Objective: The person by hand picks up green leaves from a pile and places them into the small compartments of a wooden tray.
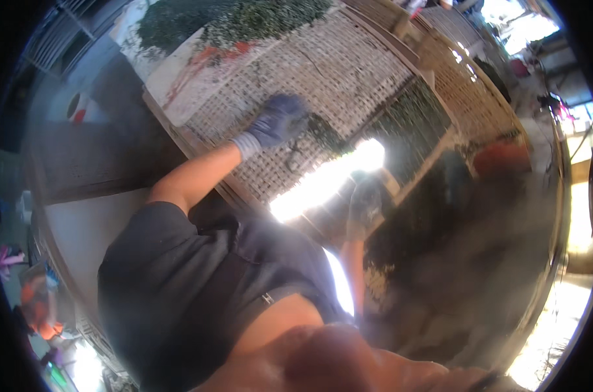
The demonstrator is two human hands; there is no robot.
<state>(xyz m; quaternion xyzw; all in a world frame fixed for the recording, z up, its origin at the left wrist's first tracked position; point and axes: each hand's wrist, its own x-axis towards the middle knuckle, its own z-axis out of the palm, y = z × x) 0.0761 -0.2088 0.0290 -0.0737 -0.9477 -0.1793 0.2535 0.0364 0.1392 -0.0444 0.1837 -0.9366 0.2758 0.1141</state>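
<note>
no clear packages or signs, seemingly.
</note>
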